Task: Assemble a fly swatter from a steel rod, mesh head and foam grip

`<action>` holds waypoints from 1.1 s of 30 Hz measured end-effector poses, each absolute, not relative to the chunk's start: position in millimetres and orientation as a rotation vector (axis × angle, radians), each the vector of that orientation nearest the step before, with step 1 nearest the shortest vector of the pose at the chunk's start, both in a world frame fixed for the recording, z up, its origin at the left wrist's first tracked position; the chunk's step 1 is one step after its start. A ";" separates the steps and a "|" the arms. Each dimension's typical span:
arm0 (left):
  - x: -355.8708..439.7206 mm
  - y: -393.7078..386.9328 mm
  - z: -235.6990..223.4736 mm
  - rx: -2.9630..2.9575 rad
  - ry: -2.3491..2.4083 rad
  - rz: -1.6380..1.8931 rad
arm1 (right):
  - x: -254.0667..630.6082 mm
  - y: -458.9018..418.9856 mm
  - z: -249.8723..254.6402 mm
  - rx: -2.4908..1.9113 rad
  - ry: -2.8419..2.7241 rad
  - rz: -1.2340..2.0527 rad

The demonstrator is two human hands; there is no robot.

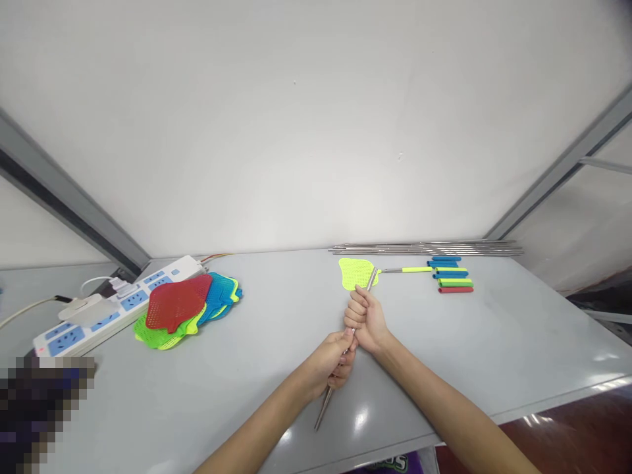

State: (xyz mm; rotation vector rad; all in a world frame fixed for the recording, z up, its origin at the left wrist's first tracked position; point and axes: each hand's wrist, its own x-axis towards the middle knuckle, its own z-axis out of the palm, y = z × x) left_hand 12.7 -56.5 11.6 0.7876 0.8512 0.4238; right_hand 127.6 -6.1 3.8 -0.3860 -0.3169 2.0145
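A thin silver metal rod point(323, 409) runs slantwise between my hands, its lower end toward the table's front edge. My left hand point(332, 362) is wrapped round its middle. Just above, my right hand point(365, 320) closes round the upper part, and the rod's top end point(372, 275) sticks out past the fingers. Behind that end lies a yellow fly swatter point(351, 273) with a mesh head, a metal shaft and a yellow grip point(417, 269). The rod's top overlaps the swatter head in view; whether they touch I cannot tell.
Several coloured sleeves point(455, 289) lie right of the swatter. Metal rods point(424, 249) rest along the back wall. At left, a pile of mesh swatter heads point(178, 304) sits against a white power strip point(185, 268) with plugs and cables. A pixelated dark patch covers the lower left corner.
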 end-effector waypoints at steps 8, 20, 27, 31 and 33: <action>16.7 -54.8 8.2 0.821 0.894 0.484 | 129.2 -0.4 11.2 -0.394 -0.334 1.996; 16.9 -56.4 8.4 0.844 0.871 0.525 | 137.5 9.3 9.9 -0.392 -0.408 1.890; 16.9 -55.7 10.0 0.802 0.862 0.487 | 153.1 20.6 8.7 -0.348 -0.312 1.832; 12.8 -53.9 14.1 0.713 0.709 0.432 | 158.4 19.2 10.8 -0.172 -0.221 1.920; 10.8 -53.6 17.3 0.658 0.623 0.405 | 160.7 16.9 13.8 -0.042 -0.176 1.941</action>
